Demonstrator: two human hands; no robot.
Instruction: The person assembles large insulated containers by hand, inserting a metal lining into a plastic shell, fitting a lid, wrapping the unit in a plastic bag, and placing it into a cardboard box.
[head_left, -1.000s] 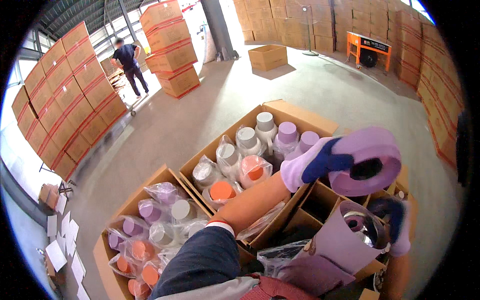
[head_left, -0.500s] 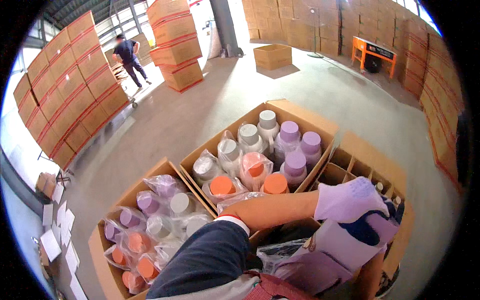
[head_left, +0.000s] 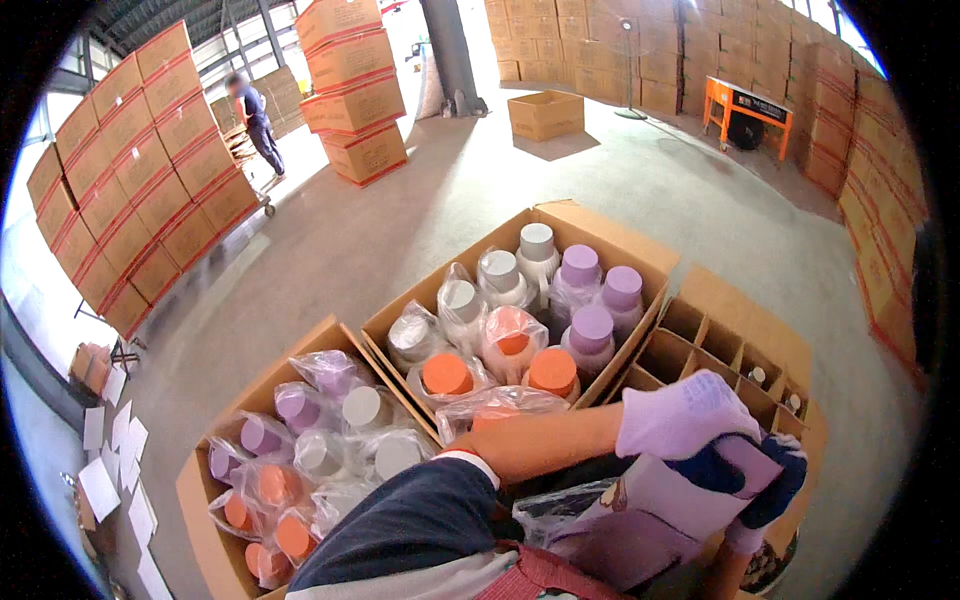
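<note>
A lilac printed carton (head_left: 640,510) lies slantwise before me at the lower right. My left hand (head_left: 690,425), in a lilac glove with a navy palm, bends over the carton's far end, fingers curled against it. On the right side of that same end, my right hand (head_left: 775,485) grips with a matching glove; part of its fingers is hidden. Beneath the hands stands an open box with cardboard dividers (head_left: 690,345), a few white-capped items in its cells. Clear plastic wrap (head_left: 550,510) shows beside the carton.
Two open boxes hold plastic-wrapped bottles with grey, purple (head_left: 580,265) and orange caps (head_left: 447,373). An open box (head_left: 545,115) sits on the floor ahead. Stacked cartons (head_left: 150,170) stand left, a person (head_left: 258,125) beside them. White sheets (head_left: 100,490) lie at left.
Both hands have shifted slightly down and left at the carton's end. More of my right hand now shows. The distant person has turned and stepped.
</note>
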